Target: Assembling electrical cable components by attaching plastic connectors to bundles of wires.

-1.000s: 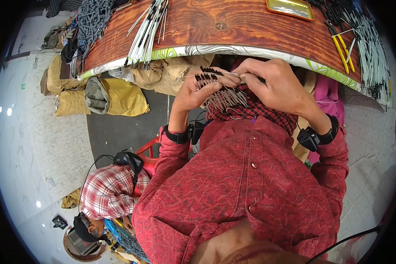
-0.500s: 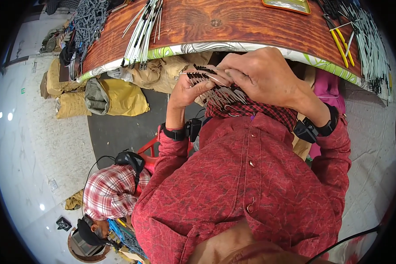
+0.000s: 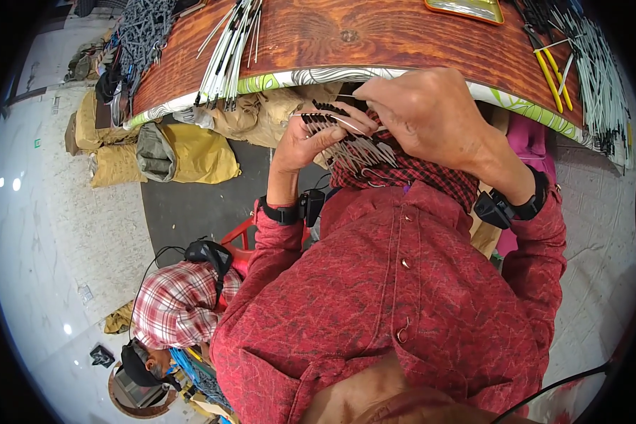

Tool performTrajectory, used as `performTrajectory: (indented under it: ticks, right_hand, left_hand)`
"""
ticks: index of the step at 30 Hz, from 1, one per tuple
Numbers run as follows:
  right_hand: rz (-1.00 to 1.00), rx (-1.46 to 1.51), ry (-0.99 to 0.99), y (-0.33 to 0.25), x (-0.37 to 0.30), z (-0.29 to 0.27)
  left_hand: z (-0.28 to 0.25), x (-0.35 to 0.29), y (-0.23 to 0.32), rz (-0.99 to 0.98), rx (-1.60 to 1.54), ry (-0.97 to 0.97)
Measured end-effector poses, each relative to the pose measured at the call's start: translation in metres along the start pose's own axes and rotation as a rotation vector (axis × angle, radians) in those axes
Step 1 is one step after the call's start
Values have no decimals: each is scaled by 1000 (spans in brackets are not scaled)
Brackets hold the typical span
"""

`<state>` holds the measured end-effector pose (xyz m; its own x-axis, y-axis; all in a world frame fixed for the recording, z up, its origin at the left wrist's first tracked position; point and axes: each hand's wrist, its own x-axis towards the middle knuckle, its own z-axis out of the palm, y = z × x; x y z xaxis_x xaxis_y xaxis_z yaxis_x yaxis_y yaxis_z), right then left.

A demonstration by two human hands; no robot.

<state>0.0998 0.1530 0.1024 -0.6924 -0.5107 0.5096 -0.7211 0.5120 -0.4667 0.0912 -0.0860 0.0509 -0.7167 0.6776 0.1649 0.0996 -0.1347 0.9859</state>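
My left hand point(image 3: 297, 145) is closed around a bunch of thin whitish rods with black ends point(image 3: 357, 150), held between thumb and fingers just below the table's near edge. The black ends line up in a row over the fingers, while the pale lengths fan out toward my lap. My right hand point(image 3: 434, 113) is beside it, slightly higher and to the right, with its fingers curled into a pinch. A thin pale line shows near its fingertips, but what they grip is mostly hidden behind the hand.
On the wooden table point(image 3: 304, 42) lie a bundle of black-and-white rods point(image 3: 230, 53), yellow-handled pliers point(image 3: 550, 78), a shallow tray point(image 3: 466, 8) and a larger rod pile point(image 3: 597, 78). Dark grey pieces point(image 3: 141, 35) are heaped at left. A yellow sack point(image 3: 201, 155) and a person in a checked shirt point(image 3: 180, 304) are lower left.
My right hand has drawn a little to the right and up, opening a small gap from the rods. My left hand stays nearly in place with the bunch.
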Motion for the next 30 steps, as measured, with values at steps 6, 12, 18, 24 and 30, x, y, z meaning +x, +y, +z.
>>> performTrajectory:
  ticks: [6,12,18,24,30]
  right_hand:
    - [13,11,-122,3,0,-3]
    - [-8,52,19,5,0,5]
    - [-18,40,15,6,0,4]
    - [-18,14,-18,6,1,3]
    - [-21,1,-16,0,1,4]
  left_hand:
    - [2,2,1,30,28,-14]
    - [3,-1,1,-19,22,27]
    - [0,-6,-4,-168,45,117]
    - [2,-5,-3,-143,-2,104]
    - [7,-7,-3,-140,50,143]
